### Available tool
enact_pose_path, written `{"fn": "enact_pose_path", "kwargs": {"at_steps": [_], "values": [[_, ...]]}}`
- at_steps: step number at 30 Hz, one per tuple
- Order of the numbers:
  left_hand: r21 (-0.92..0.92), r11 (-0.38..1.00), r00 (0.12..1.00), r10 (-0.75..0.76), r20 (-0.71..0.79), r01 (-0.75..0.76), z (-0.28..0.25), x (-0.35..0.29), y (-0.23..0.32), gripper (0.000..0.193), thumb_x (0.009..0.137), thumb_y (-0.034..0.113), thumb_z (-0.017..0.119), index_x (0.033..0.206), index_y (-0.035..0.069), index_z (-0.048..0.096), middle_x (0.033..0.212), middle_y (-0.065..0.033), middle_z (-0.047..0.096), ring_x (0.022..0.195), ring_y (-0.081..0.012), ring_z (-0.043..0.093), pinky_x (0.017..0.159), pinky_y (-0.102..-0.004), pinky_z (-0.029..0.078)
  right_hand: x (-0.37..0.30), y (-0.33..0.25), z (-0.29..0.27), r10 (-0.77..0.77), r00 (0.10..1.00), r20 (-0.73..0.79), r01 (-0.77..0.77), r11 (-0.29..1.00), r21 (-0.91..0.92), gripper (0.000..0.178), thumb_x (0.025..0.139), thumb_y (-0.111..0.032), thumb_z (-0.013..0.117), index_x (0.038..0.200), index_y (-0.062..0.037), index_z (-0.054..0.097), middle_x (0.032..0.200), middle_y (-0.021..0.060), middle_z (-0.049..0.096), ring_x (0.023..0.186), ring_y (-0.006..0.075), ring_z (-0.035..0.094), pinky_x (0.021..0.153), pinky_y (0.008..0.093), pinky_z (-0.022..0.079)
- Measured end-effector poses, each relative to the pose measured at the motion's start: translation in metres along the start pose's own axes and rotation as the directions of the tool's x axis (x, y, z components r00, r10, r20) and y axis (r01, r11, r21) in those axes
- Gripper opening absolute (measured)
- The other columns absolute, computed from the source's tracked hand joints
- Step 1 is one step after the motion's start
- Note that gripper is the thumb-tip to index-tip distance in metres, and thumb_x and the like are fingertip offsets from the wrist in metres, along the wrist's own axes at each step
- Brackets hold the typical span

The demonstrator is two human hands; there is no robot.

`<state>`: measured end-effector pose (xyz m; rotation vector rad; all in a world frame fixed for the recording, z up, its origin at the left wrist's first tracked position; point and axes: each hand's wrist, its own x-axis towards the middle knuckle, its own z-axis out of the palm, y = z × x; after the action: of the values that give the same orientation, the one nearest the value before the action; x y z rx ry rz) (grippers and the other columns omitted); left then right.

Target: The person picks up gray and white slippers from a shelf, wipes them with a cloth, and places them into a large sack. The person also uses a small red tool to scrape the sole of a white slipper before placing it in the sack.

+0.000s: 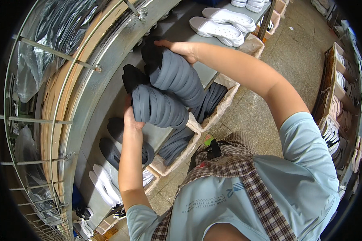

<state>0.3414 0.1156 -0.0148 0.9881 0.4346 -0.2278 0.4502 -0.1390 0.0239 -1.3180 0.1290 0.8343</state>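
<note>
Shirt: light blue [297, 172], worn by the person; small dark lettering in lines across the chest, upside down in this view, plus a bolder blue mark beside it.
Apron: brown-and-white check [271, 205], straps over the shirt.
Left hand: left hand [133, 116] grips the outer end of the lower stack; fingertips partly hidden.
Right hand: right hand [184, 50] wraps the top of the upper stack; finger spread cannot be told.
Stacks: lower stack [161, 106] and upper stack [177, 78], grey nested shoes with black ends, side by side at the near edge of the surface [179, 24]; contact with it unclear.
Bins at near edge: right bin [230, 98] and middle bin [161, 166], pale liners, dark grey pieces inside both.
Surface, left part: loose dark grey shoes [108, 150]; white shoes [104, 184] nearer the left end.
Surface, right end: white perforated shoes [217, 30].
Across the aisle: woven basket [326, 86] beside pale footwear.
</note>
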Motion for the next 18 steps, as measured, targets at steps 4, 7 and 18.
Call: {"fn": "enact_pose_path", "kwargs": {"at_steps": [4, 7, 18], "values": [[0.066, 0.991, 0.990, 0.112, 0.087, -0.118, -0.007, 0.018, -0.006, 0.046, 0.091, 0.037, 0.044, 0.115, -0.001, 0.054, 0.110, -0.0147, 0.060, 0.097, -0.0262, 0.060, 0.087, -0.0381, 0.047, 0.009, 0.015, 0.016, -0.029, 0.999, 0.030, 0.030, 0.999, -0.034, 0.080, 0.079, -0.071, 0.039, 0.129, -0.0091, 0.046, 0.126, 0.0124, 0.051, 0.111, 0.0245, 0.052, 0.095, 0.0403, 0.039], [0.024, 0.998, 0.997, 0.053, 0.049, -0.055, -0.011, 0.025, -0.008, 0.044, 0.090, 0.035, 0.044, 0.114, -0.001, 0.054, 0.110, -0.0152, 0.060, 0.096, -0.0265, 0.060, 0.087, -0.0384, 0.048, 0.005, 0.017, 0.019, -0.035, 0.983, -0.178, 0.012, 0.992, -0.129, 0.081, 0.080, -0.071, 0.035, 0.132, -0.0095, 0.043, 0.131, 0.0125, 0.047, 0.117, 0.0249, 0.047, 0.096, 0.0415, 0.038], [0.079, 0.996, 0.991, -0.049, 0.126, 0.039, -0.009, 0.025, 0.003, 0.040, 0.089, 0.030, 0.045, 0.110, -0.003, 0.056, 0.107, -0.0168, 0.061, 0.094, -0.0273, 0.061, 0.085, -0.0397, 0.049, 0.020, 0.024, 0.016, -0.089, 0.993, 0.071, 0.085, 0.995, 0.057, 0.068, 0.085, -0.062, 0.033, 0.124, -0.0094, 0.051, 0.118, 0.0135, 0.056, 0.103, 0.0210, 0.056, 0.090, 0.0370, 0.043]]}}
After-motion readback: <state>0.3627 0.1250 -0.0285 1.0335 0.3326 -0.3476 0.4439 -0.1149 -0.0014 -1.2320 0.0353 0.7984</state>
